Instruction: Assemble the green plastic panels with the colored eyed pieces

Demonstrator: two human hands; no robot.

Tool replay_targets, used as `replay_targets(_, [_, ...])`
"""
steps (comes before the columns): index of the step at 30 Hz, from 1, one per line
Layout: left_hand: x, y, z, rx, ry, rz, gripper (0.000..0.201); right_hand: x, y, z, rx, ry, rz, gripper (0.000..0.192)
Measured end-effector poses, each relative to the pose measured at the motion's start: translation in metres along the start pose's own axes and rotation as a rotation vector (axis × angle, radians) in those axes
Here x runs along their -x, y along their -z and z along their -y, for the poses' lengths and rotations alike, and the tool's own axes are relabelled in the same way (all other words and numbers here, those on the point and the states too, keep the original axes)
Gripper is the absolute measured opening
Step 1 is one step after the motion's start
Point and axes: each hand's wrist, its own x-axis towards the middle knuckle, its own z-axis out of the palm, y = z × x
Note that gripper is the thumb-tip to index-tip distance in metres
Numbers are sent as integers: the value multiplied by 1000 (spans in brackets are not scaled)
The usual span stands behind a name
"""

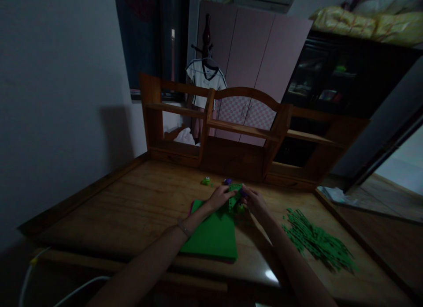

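My left hand [219, 197] is closed on the left edge of a green sheet [233, 200] that has a row of small notches or holes along it. My right hand [255, 200] is closed round a small purple object [243, 192] at the sheet's right edge; its kind is too dark and small to tell. Just below the hands sits a small green frog-like piece [240, 208]. Under my left wrist lies a stack of green sheets [213, 234], with a thin reddish edge showing at its left side.
Farther back on the wooden table [132, 201] are a green frog-like piece with eyes [206, 181] and a purple piece [227, 181]. A pile of thin green strips [313, 238] spreads at the right. A wooden shelf unit [238, 128] borders the table's back.
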Motion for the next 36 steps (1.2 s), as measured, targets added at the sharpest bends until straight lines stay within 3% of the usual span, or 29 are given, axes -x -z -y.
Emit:
replay_targets(17, [-2, -4, 11, -1, -46, 63, 35, 5, -4, 7, 56, 24, -47, 36])
replay_targets(36, [-1, -3, 14, -61, -79, -45, 42, 7, -5, 10, 60, 21, 58, 35])
